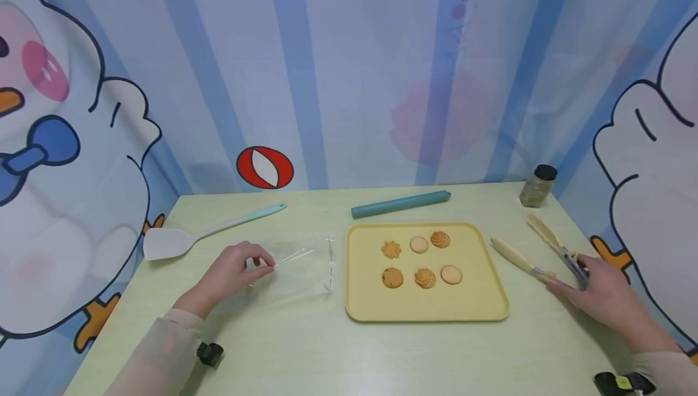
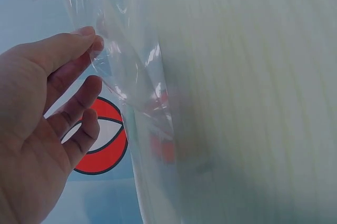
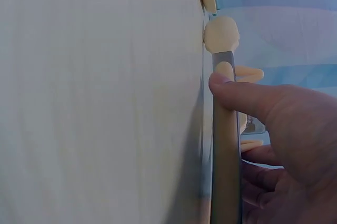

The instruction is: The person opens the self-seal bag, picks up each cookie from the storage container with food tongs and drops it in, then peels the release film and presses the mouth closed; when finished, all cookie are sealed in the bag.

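The left hand (image 1: 237, 272) pinches one edge of a clear plastic bag (image 1: 305, 269) between thumb and index finger; in the left wrist view the bag (image 2: 131, 76) hangs from those fingertips, with the other fingers loosely bent. At the right, the right hand (image 1: 605, 293) grips a pair of tongs (image 1: 572, 261) with cream tips, its two arms spread apart. In the right wrist view the thumb lies on one metal arm of the tongs (image 3: 226, 155), the other fingers on the far side. Several cookies (image 1: 425, 278) lie in two rows on a yellow tray (image 1: 425, 311) between the hands.
Behind the tray lies a teal roll (image 1: 400, 204). A white spatula (image 1: 169, 243) with a pale teal handle rests at the back left. A jar (image 1: 537, 187) with a black lid stands at the back right corner. A printed curtain (image 1: 371, 81) rises behind the table.
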The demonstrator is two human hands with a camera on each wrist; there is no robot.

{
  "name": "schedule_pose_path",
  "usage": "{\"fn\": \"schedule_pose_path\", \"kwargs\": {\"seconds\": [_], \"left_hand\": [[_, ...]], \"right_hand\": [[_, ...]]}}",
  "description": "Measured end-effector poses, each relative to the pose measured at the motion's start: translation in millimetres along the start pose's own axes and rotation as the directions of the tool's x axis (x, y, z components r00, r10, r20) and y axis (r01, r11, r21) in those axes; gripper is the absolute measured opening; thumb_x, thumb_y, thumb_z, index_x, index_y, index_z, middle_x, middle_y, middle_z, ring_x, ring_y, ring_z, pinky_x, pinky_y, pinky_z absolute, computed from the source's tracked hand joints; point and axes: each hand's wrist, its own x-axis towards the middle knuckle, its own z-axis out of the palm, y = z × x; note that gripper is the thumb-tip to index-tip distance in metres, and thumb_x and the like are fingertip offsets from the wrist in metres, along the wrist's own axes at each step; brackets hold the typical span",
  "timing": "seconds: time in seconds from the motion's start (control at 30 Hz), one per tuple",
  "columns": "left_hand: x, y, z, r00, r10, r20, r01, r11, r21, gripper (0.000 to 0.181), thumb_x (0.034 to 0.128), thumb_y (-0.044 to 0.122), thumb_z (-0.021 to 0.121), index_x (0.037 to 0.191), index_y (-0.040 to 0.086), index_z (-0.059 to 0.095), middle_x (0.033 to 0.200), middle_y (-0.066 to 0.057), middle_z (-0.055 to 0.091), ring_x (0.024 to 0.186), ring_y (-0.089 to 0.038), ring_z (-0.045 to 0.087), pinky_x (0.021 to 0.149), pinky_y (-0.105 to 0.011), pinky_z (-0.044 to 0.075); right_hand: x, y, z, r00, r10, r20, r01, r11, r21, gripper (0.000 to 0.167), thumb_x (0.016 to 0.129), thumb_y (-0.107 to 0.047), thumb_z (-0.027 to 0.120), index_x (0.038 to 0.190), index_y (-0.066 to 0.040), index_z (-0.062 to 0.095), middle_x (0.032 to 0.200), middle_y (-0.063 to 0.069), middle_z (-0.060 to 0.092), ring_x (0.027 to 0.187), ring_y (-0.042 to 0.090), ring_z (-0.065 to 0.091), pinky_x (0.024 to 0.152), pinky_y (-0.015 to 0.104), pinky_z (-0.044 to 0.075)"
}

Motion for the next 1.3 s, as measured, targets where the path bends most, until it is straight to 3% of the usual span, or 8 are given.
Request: {"fn": "schedule_pose_path", "kwargs": {"seconds": [0.17, 0.37, 0.63, 0.83, 1.3], "left_hand": [[0.4, -1.1, 2.2, 1.0, -0.017, 0.01, 0.017, 1.0, -0.005, 0.009, 0.0897, 0.016, 0.081, 0.098, 0.018, 0.079, 0.092, 0.009, 0.07, 0.088, -0.019, 0.061, 0.07, -0.028, 0.048], [0.7, -2.3, 3.8, 1.0, -0.019, 0.019, 0.019, 1.0, -0.002, 0.009, 0.09, 0.018, 0.081, 0.098, 0.019, 0.079, 0.092, 0.01, 0.069, 0.088, -0.019, 0.061, 0.07, -0.028, 0.048], [1.6, -1.9, 4.4, 1.0, -0.013, 0.017, 0.013, 1.0, 0.0, 0.009, 0.0898, 0.018, 0.082, 0.098, 0.02, 0.079, 0.093, 0.01, 0.07, 0.088, -0.017, 0.061, 0.07, -0.028, 0.049], [0.7, -2.7, 4.6, 1.0, -0.008, 0.013, 0.008, 1.0, 0.001, 0.009, 0.09, 0.018, 0.081, 0.098, 0.02, 0.079, 0.093, 0.011, 0.07, 0.088, -0.017, 0.061, 0.07, -0.028, 0.048], [0.3, -3.2, 6.0, 1.0, -0.005, 0.01, 0.005, 1.0, 0.005, 0.008, 0.0899, 0.018, 0.081, 0.097, 0.021, 0.079, 0.092, 0.01, 0.07, 0.087, -0.018, 0.061, 0.069, -0.027, 0.048]], "right_hand": [[-1.0, 0.4, 3.9, 0.998, -0.021, -0.061, 0.021, 1.0, 0.008, 0.103, 0.088, -0.059, 0.076, 0.138, 0.025, 0.042, 0.128, 0.05, 0.048, 0.112, 0.064, 0.049, 0.087, 0.072, 0.045], [-4.0, -9.0, 4.2, 0.989, -0.066, -0.135, 0.069, 0.997, 0.019, 0.09, 0.091, -0.05, 0.076, 0.137, 0.021, 0.046, 0.127, 0.047, 0.05, 0.109, 0.062, 0.052, 0.084, 0.07, 0.044], [-6.3, -40.2, -4.7, 0.977, -0.116, -0.181, 0.121, 0.993, 0.016, 0.08, 0.091, -0.047, 0.078, 0.138, 0.013, 0.052, 0.128, 0.041, 0.053, 0.105, 0.056, 0.056, 0.076, 0.066, 0.047], [-6.6, -69.1, -6.3, 0.946, -0.233, -0.227, 0.248, 0.968, 0.038, 0.072, 0.087, -0.036, 0.084, 0.134, 0.012, 0.056, 0.12, 0.034, 0.061, 0.101, 0.049, 0.061, 0.077, 0.063, 0.05], [-4.3, -129.5, -7.3, 0.93, -0.348, -0.117, 0.359, 0.929, 0.086, 0.061, 0.09, -0.033, 0.082, 0.135, 0.003, 0.062, 0.123, 0.023, 0.068, 0.107, 0.041, 0.067, 0.084, 0.058, 0.056]]}}
